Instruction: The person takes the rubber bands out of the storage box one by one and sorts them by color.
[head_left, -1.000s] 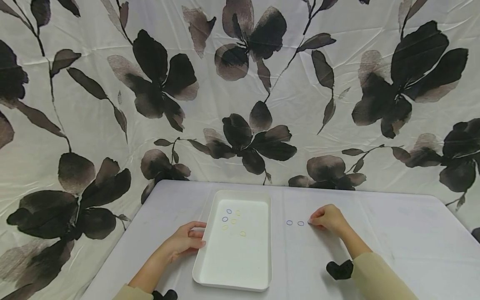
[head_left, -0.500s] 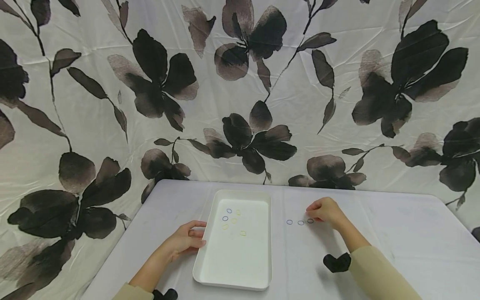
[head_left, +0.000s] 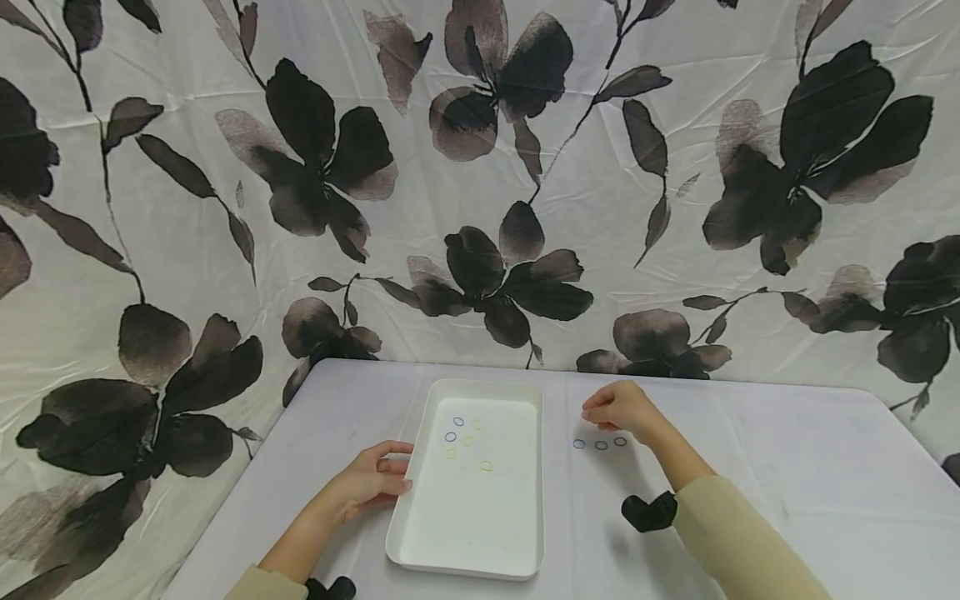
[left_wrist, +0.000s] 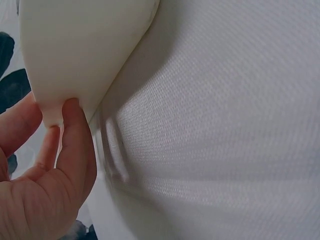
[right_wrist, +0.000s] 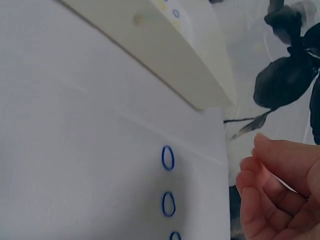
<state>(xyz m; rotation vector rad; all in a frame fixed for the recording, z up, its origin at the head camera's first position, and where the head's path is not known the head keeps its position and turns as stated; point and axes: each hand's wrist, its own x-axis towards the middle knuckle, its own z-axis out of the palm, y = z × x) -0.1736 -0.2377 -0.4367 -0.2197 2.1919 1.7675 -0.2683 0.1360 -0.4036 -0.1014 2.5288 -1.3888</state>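
A white tray [head_left: 465,525] lies on the table, holding two blue and several yellow small thin rings that look like rubber bands. My left hand [head_left: 371,482] grips the tray's left edge; in the left wrist view its thumb and fingers [left_wrist: 75,145] close on the tray's outer wall. Three blue rubber bands lie in a row to the tray's right, the nearest to it being one blue rubber band [right_wrist: 163,159]. My right hand [head_left: 624,410] hovers just above and beyond this row, fingers loosely curled, with nothing visible between them.
A white cloth covers the table [head_left: 787,475]. Behind it hangs a white curtain [head_left: 420,192] with dark flowers. Black wrist-worn pieces, such as the right black piece [head_left: 648,512], hang beneath the forearms.
The right hand has let go of the third blue rubber band at the row's right end, then risen and moved left and away. The left hand and tray have stayed still.
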